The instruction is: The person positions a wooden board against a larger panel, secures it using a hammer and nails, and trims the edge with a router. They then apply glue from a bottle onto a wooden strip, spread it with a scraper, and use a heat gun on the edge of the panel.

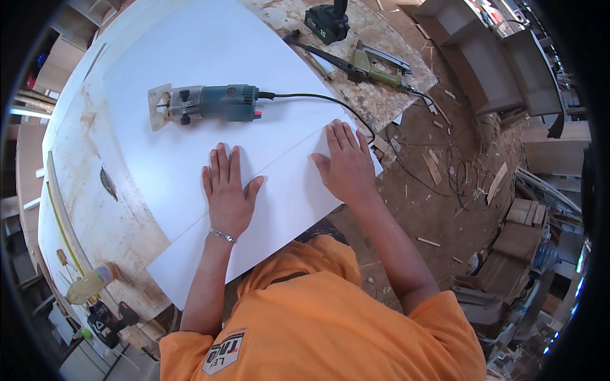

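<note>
My left hand (229, 193) lies flat with its fingers spread, pressed on a white panel near a thin seam. My right hand (346, 162) also rests flat, thumb apart, farther right along the same seam. The seam runs between a large white panel (203, 44) and a narrower white strip (289, 209) on my side. A teal trim router (219, 103) with a clear base lies on its side on the large panel, beyond my left hand. Its black cord (318, 100) trails right, passing just beyond my right fingertips. Neither hand grips anything.
On the worktable's far right are a nail gun (381, 70), a black-handled tool (327, 59) and a cordless tool's battery base (327, 26). At left are a saw blade (108, 184), a bottle (92, 284) and a cordless drill (111, 322). Cables and wood scraps litter the floor (419, 203).
</note>
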Demonstrator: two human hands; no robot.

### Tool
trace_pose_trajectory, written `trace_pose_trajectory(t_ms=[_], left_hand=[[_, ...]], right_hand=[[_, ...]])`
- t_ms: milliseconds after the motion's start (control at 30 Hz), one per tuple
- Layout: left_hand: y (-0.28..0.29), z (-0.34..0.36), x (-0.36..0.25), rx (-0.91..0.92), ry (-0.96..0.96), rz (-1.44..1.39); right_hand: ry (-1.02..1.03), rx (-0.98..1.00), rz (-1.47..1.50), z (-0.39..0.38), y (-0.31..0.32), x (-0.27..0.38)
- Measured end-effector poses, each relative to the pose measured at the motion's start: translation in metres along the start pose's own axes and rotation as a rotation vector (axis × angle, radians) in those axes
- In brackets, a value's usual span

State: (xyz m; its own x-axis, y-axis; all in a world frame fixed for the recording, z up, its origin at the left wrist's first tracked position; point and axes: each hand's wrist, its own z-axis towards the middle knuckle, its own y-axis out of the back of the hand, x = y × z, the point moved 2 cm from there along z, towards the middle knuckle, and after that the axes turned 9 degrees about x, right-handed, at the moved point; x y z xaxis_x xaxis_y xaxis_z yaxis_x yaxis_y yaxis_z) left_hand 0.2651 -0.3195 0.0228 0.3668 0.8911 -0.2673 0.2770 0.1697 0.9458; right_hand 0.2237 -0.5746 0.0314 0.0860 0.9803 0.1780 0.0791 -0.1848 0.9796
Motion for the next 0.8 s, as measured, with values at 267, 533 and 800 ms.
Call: trace_pose_trajectory(t_ms=[267,533,800], left_hand=[[-0.003,0.003,-0.004,-0.014,0.045,-0.007],[-0.011,0.009,-0.011,-0.158,0.059,0.016],[-0.002,-0.027,0.001,-0.159,0.071,-0.120]], right_hand=[[0.086,0.064,-0.071,0.009,0.009,-0.007],[0.137,0.033,0.562,0.027,0.000,0.037],[0.411,-0.334,0.420,0.112,0.029,0.122]])
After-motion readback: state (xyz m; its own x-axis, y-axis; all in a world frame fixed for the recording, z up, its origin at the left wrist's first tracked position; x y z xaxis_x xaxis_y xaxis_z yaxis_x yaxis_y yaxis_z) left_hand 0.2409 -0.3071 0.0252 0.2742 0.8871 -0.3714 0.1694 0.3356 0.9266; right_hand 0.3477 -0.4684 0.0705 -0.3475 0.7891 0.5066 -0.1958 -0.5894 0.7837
